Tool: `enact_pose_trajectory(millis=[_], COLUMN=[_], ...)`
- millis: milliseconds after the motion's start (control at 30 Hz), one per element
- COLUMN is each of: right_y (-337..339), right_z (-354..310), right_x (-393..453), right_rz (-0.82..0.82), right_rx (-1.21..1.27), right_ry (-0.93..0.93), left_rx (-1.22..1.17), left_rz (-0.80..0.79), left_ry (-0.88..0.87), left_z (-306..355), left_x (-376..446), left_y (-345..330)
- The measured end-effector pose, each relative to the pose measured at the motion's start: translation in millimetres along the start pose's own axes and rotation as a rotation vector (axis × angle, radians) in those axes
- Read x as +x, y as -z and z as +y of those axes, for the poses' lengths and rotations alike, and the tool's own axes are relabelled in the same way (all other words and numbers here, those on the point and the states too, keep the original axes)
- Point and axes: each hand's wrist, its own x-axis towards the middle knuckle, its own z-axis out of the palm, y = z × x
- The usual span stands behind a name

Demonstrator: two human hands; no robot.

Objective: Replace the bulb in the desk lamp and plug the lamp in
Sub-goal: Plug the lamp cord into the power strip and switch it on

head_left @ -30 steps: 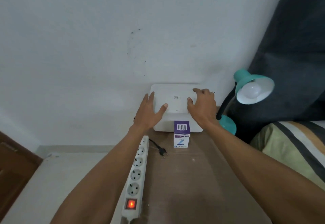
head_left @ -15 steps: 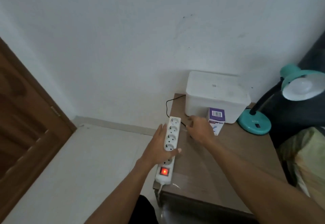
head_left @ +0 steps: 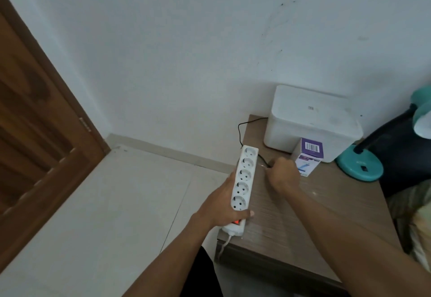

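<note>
A white power strip (head_left: 244, 177) with several sockets and a lit red switch lies along the left edge of the brown table (head_left: 314, 215). My left hand (head_left: 221, 205) grips it near the switch end. My right hand (head_left: 283, 173) is closed on the black lamp plug just right of the strip, with the black cord (head_left: 240, 131) running off the table's back edge. The teal desk lamp (head_left: 360, 168) stands at the right, its shade and white bulb cut off by the frame edge. A purple and white bulb box (head_left: 307, 157) stands behind my right hand.
A white lidded box (head_left: 310, 122) sits against the wall at the table's back. A wooden door (head_left: 35, 122) is on the left, pale floor tiles (head_left: 105, 215) beside the table. Dark fabric and striped bedding (head_left: 417, 203) lie to the right.
Both hands left the white box. My left hand took hold of the power strip and my right hand closed on the lamp plug beside it. The view swung left.
</note>
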Motion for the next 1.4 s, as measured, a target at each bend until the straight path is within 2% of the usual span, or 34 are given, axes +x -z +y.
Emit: enact_pose_trajectory(millis=[100, 267, 367, 900, 1100, 1400], right_y=[5, 16, 18, -6, -14, -21], right_z=[-8, -29, -41, -39, -39, -32], right_x=[-1, -9, -17, -27, -28, -25], right_rz=[0.059, 0.104, 0.114, 0.073, 0.133, 0.137], right_rx=[0.196, 0.544, 0.612, 0.561, 0.413, 0.400], right_ry=[-0.052, 0.016, 0.045, 0.126, 0.219, 0.219], left_rx=[-0.009, -0.002, -0.007, -0.023, -0.031, -0.026], left_rz=[-0.005, -0.001, 0.000, 0.006, 0.014, 0.007], left_ry=[0.000, -0.016, -0.020, -0.031, -0.027, -0.022], left_z=[-2, 2, 2, -4, -9, -9], left_x=[1, -1, 0, 2, 4, 5], left_y=[0, -1, -1, -2, -5, -7])
